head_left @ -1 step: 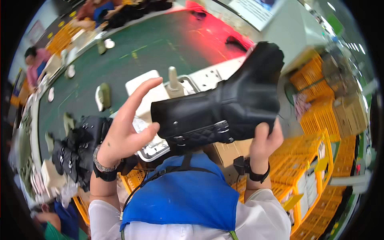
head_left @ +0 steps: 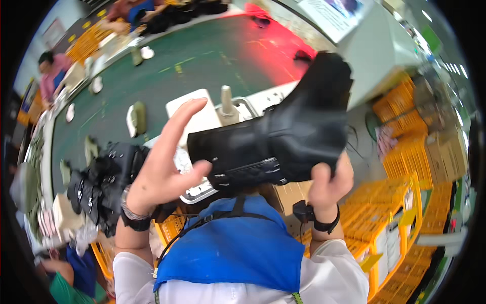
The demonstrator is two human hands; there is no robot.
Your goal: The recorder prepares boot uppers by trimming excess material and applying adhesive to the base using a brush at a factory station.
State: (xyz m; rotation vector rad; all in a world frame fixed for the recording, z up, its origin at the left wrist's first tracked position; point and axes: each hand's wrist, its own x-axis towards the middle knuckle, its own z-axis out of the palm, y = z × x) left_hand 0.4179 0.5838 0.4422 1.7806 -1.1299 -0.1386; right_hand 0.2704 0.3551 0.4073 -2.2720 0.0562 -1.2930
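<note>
Black buckled boot upper is held aloft, long axis from 9 o'clock (shaft end) to 2 o'clock (flared foot end). Right hand pinches the foot end's lower edge; the upper lies at 10 o'clock from that grip. Left hand, nearer the shaft end, is spread wide; contact unconfirmed. Versus the earlier frame, its thumb overlaps the shaft further.

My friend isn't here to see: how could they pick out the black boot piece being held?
Find the blue apron at lower centre, then look just above it. Between the open left hand and the gripping right hand spans one black boot upper, flared at its right end. Unlike the black heap at left, it is held up singly.
</note>
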